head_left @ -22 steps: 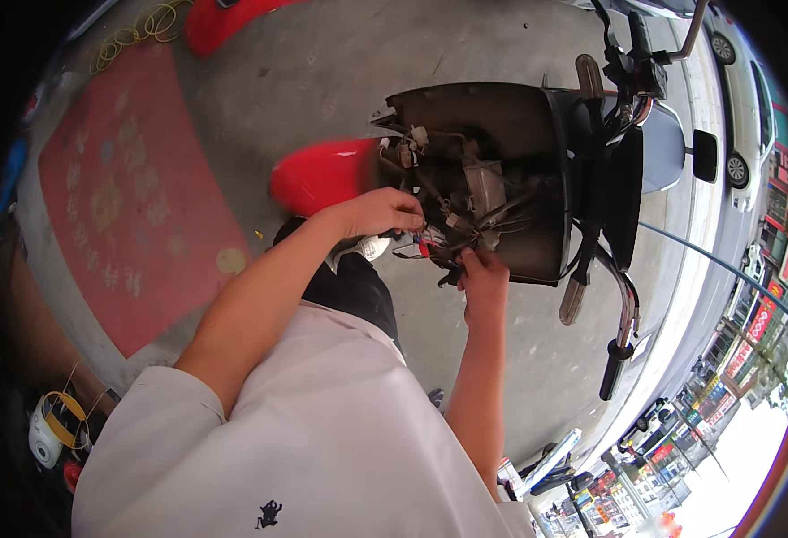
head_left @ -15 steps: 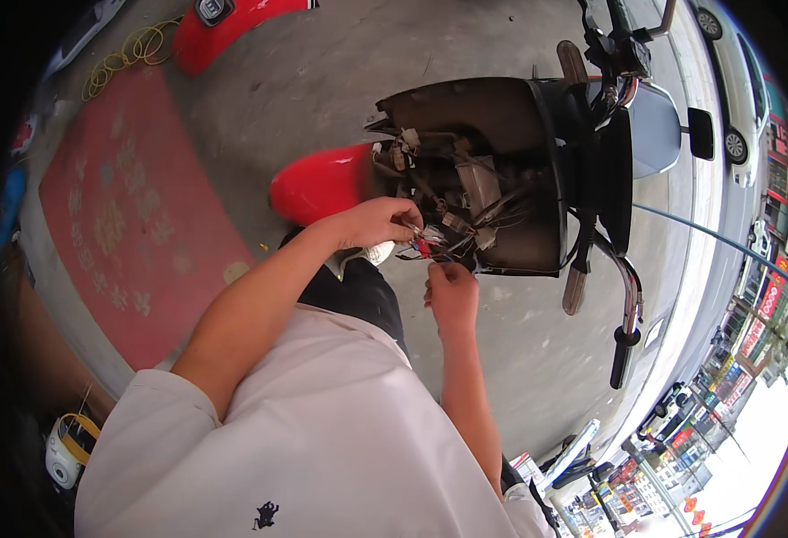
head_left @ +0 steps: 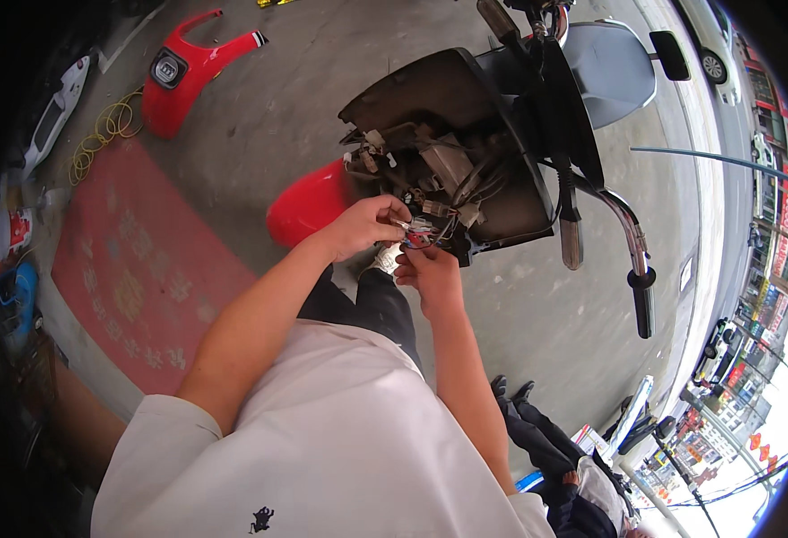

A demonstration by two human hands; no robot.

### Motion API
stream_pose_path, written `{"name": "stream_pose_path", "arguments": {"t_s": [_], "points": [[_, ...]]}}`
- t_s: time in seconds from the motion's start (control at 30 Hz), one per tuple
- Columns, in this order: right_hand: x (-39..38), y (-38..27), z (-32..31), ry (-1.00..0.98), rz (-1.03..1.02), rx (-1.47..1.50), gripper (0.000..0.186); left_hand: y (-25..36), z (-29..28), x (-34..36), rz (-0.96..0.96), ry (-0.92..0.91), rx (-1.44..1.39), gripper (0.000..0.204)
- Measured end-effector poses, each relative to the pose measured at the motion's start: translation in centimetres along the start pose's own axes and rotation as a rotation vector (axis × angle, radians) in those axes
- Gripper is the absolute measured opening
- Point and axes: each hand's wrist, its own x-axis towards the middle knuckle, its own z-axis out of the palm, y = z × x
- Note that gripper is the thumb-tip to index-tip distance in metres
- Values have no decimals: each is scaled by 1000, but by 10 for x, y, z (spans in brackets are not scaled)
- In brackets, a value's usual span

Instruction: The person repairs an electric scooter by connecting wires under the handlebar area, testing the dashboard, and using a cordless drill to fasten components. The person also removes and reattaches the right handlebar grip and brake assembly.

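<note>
In front of me stands a scooter with its front opened, showing the dark inner shell (head_left: 416,90), a dusty grey box (head_left: 449,167) and tangled wires. A bundle of wires with red and pale connectors (head_left: 420,239) sits at the near edge of the opening. My left hand (head_left: 363,228) pinches this bundle from the left, thumb and fingers closed. From the near side, my right hand (head_left: 434,275) has its fingertips closed on the same red part. What exactly lies between the fingertips is too small to make out. The red front fender (head_left: 309,203) is just beyond my left hand.
A handlebar grip (head_left: 641,305) juts out at the right, and a mirror (head_left: 669,56) at the far right. A red mat (head_left: 134,269) lies left, below a yellow hose (head_left: 107,134) and a red headlight panel (head_left: 188,76). Another person (head_left: 546,448) is at the lower right.
My view has turned, shifting the scooter in the picture and bringing another person into sight. My right hand has come closer to my left, onto the red connectors.
</note>
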Motion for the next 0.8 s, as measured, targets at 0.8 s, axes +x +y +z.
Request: {"name": "stream_pose_path", "arguments": {"t_s": [0.8], "points": [[9,-10,-2,-236,158,92,14,-6,35,-10,-310,329,-202,15]]}}
